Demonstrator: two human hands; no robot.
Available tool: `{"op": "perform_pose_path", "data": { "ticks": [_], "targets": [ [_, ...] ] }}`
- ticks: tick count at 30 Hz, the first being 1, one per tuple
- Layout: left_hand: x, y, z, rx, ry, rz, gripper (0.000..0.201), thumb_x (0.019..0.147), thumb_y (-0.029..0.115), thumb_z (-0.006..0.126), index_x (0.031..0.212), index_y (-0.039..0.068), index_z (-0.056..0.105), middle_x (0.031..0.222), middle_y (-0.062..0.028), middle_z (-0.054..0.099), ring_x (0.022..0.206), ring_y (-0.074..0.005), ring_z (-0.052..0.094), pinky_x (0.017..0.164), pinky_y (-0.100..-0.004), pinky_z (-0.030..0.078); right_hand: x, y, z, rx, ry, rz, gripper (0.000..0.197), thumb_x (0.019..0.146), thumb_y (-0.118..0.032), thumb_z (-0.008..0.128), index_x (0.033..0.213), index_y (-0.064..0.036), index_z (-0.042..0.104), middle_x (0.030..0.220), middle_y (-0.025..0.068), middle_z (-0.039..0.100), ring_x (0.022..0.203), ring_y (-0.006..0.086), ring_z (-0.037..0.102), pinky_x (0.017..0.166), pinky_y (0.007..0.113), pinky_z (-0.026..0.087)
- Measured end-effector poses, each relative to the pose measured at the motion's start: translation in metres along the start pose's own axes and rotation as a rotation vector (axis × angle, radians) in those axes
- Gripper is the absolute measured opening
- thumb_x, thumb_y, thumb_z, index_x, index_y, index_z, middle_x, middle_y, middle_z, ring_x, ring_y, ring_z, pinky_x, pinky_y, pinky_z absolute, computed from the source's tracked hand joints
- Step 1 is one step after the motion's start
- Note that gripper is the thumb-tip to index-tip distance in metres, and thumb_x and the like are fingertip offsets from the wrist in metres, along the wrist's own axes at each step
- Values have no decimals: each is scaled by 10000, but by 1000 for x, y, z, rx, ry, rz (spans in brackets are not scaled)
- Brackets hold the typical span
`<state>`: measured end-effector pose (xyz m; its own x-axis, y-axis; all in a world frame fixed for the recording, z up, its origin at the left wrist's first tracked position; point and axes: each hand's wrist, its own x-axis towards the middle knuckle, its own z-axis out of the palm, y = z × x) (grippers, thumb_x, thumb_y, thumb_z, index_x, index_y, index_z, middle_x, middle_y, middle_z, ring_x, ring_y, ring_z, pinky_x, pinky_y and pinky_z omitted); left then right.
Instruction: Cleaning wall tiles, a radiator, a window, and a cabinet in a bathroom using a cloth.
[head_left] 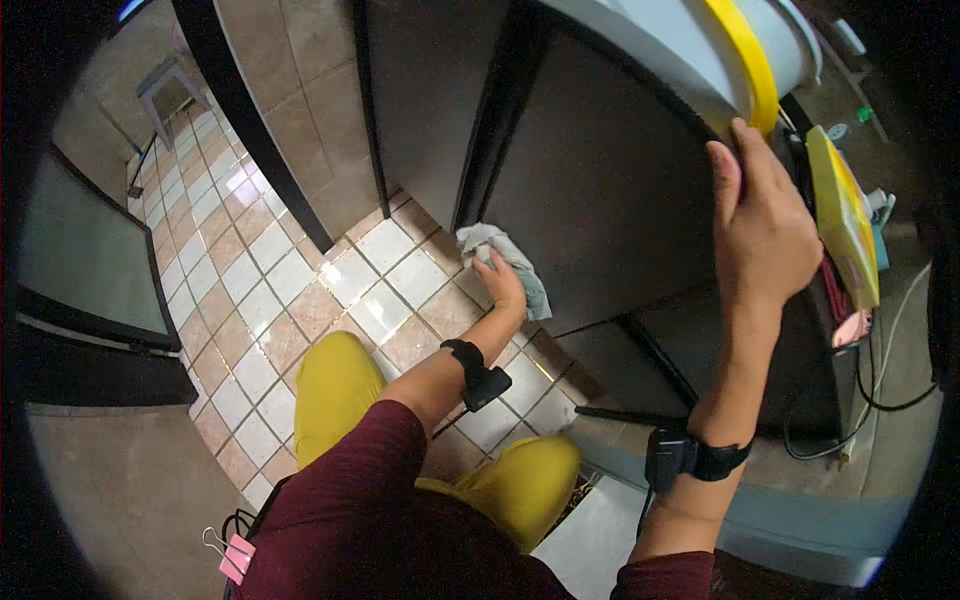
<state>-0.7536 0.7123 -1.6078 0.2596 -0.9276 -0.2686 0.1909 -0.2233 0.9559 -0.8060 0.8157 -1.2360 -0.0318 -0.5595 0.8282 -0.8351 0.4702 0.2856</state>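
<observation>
Low down, my left hand presses a crumpled pale grey-green cloth against the bottom of a dark cabinet front, close to the tiled floor. Its fingers are bent into the cloth and partly covered by it. Higher up on the right, my right hand rests on the cabinet's upper edge, thumb and fingers apart. Its fingertips reach the base of a pale round container with a yellow band.
Right of my right hand lie a yellow packet, a pink item and loose cables. White and brown floor tiles run left through a doorway to a grey stool. My bent knees are near the cabinet.
</observation>
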Motion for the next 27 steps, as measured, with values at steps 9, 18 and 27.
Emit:
{"op": "perform_pose_path", "data": {
  "ticks": [9, 18, 27],
  "targets": [
    [-57, 213, 27, -299, -303, 658, 579, 975, 313, 520, 1371, -53, 310, 1347, -254, 435, 1254, -344, 429, 1066, -407, 304, -6, 15, -6, 115, -11, -85, 394, 911, -403, 584, 1110, -73, 667, 1111, 137, 682, 975, 285, 672, 819, 373, 541],
    [-110, 139, 41, -29, -357, 1310, 765, 783, 385, 672, 1386, 19, 376, 1430, -231, 373, 1302, -526, 309, 1066, -628, 228, -9, 55, -23, 152, -191, -297, 373, 954, -346, 528, 1265, -150, 593, 1232, 114, 629, 1045, 321, 634, 893, 413, 511],
    [-73, -127, 4, 358, -585, 535, 749, 935, 449, 442, 1477, -19, 221, 1510, -306, 204, 1401, -458, 211, 1148, -546, 157, -21, 38, -29, 183, -230, -105, 365, 955, -335, 546, 1303, -229, 571, 1254, 62, 626, 1076, 285, 627, 869, 363, 512]
  ]
}}
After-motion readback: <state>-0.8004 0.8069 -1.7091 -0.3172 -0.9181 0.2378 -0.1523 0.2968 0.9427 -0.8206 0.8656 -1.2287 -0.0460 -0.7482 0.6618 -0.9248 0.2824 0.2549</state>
